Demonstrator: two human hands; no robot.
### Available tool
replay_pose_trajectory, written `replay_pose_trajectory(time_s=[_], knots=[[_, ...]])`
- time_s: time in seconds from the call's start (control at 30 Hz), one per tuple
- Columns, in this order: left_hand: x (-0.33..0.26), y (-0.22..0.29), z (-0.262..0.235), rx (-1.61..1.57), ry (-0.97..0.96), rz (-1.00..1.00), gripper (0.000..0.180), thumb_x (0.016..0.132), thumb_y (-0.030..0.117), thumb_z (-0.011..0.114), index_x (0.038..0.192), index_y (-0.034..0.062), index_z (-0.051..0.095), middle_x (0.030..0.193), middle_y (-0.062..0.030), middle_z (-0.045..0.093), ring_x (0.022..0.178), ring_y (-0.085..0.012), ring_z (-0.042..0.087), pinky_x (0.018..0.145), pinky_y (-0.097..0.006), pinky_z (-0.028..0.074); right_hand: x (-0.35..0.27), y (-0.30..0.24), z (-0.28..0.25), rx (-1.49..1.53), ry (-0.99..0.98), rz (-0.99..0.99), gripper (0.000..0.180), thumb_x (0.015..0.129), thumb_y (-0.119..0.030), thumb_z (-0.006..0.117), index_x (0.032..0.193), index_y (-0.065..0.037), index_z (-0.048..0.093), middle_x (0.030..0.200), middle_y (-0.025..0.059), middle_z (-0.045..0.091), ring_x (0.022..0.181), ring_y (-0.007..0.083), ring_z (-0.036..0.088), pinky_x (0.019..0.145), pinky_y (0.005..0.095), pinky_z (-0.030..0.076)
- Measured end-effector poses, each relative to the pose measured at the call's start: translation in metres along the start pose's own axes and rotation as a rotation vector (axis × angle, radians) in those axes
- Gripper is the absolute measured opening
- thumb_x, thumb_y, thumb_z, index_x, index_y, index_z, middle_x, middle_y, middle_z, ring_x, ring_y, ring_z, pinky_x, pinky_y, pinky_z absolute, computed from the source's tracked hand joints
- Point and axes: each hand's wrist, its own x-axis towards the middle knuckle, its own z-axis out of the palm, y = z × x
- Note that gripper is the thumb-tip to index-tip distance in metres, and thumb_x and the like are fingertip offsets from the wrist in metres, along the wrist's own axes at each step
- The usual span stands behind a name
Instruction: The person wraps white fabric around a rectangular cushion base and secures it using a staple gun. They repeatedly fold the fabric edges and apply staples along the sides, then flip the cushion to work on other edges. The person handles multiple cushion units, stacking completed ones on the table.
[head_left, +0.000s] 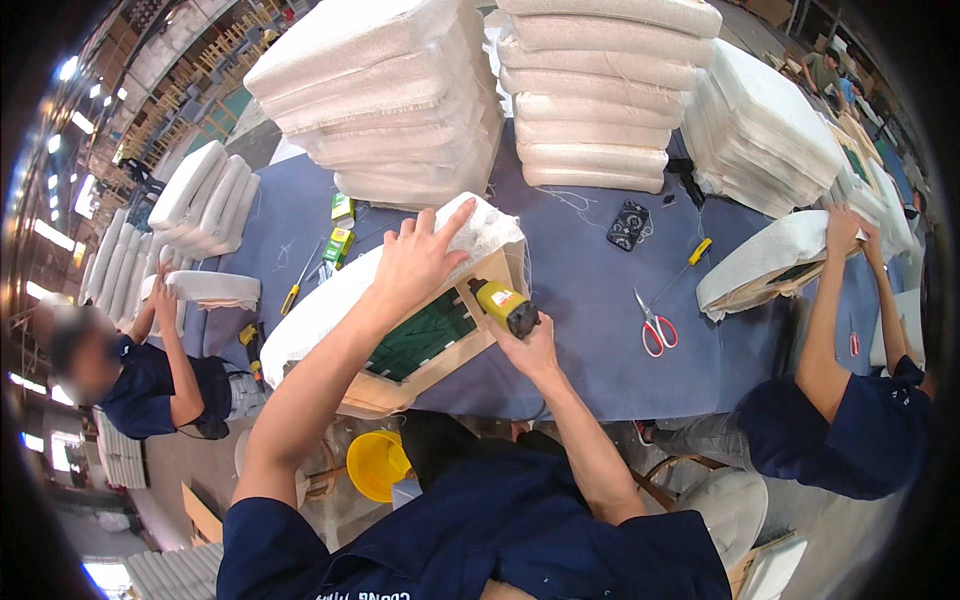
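Observation:
A seat cushion (pixel 320 290) covered in white fabric stands tilted on its edge in front of me, its wooden frame and dark green webbing (pixel 425 338) facing me. My left hand (pixel 420 255) lies over its upper edge with the fingers spread, pressing on the fabric. In my right hand (pixel 530 345) is a yellow-and-black staple gun (pixel 503 305), gripped with its nose at the wooden frame near the right corner. Whether the nose touches the wood is hard to tell. Loose threads hang from the fabric at that corner.
Tall stacks of white cushions (pixel 600 90) line the far side of the blue-covered table (pixel 590 375). Red-handled scissors (pixel 657 335), a yellow screwdriver (pixel 700 252) and a phone (pixel 628 225) lie to the right. Co-workers (pixel 840 420) handle cushions on both sides. A yellow bucket (pixel 378 467) stands below.

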Motion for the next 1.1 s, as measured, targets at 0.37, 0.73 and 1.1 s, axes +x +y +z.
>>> replay_pose_trajectory(time_s=[0.37,0.73,1.1], knots=[[0.006,0.007,-0.005,-0.029,-0.048,-0.005,0.103,0.089,0.028,0.086,0.173,0.0385,0.027,0.133,-0.0188,0.058,0.112,-0.0425,0.067,0.091,-0.056,0.054,0.037,-0.045,-0.009,-0.099,0.012,-0.234,0.023,0.089,-0.016,0.084,0.104,0.001,0.080,0.086,0.0111,0.081,0.076,0.0169,0.077,0.071,0.0345,0.058],[0.002,-0.001,-0.015,-0.034,-0.128,-0.132,0.108,0.086,0.034,0.086,0.175,0.0318,0.025,0.124,-0.0206,0.063,0.107,-0.0444,0.069,0.086,-0.056,0.056,0.016,0.017,0.008,-0.188,-0.081,0.001,0.057,0.079,-0.031,0.094,0.126,-0.005,0.077,0.119,0.0190,0.076,0.115,0.0367,0.066,0.103,0.0459,0.052],[-0.006,-0.069,-0.014,-0.531,-0.323,-0.181,0.063,0.117,0.053,0.029,0.176,0.0298,0.026,0.168,-0.0220,0.047,0.142,-0.0485,0.057,0.120,-0.053,0.044,-0.006,0.050,0.052,-0.189,-0.106,-0.084,0.055,0.080,-0.031,0.092,0.124,-0.002,0.076,0.105,0.0174,0.078,0.104,0.0366,0.069,0.096,0.0475,0.053]])
